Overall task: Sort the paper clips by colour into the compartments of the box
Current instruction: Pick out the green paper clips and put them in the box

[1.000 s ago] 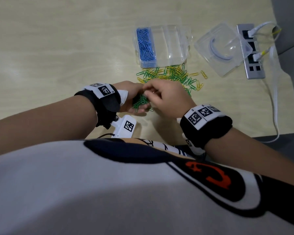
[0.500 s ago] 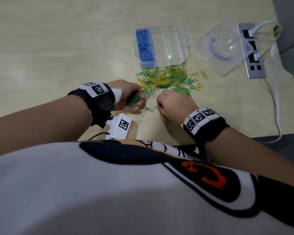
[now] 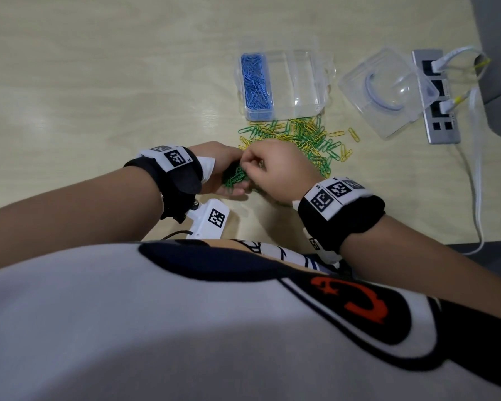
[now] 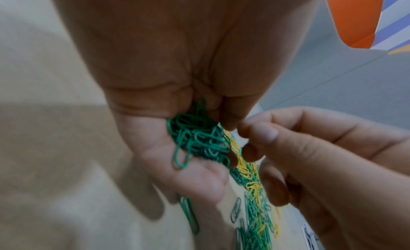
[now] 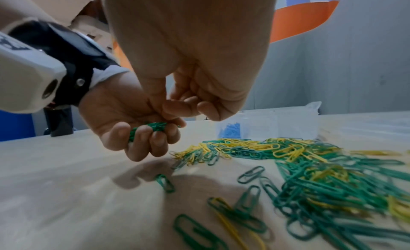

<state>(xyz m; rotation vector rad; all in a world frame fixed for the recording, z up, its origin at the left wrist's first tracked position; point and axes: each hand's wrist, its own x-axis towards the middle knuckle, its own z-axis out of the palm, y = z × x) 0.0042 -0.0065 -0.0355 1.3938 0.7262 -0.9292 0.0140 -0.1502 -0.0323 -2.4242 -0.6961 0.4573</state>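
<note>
My left hand [image 3: 224, 169] is cupped palm-up just above the table and holds a bunch of green paper clips [image 4: 197, 139]. My right hand [image 3: 250, 163] hovers over it with curled fingers. Its thumb and forefinger pinch a green clip [image 5: 179, 126] at the edge of that bunch. A mixed pile of green and yellow clips [image 3: 301, 137] lies just beyond both hands. Behind the pile stands the clear compartment box [image 3: 301, 82]. Its left compartment is full of blue clips [image 3: 256, 82], and I see nothing in the other compartments.
The clear lid [image 3: 388, 91] lies to the right of the box. A grey power strip [image 3: 437, 99] with white cables [image 3: 478, 175] runs along the table's right edge. A few loose green clips [image 5: 165, 183] lie on the table under my hands.
Half a second ago my right hand was down on the table beside the pile. It has risen and moved left onto the bunch in my left hand.
</note>
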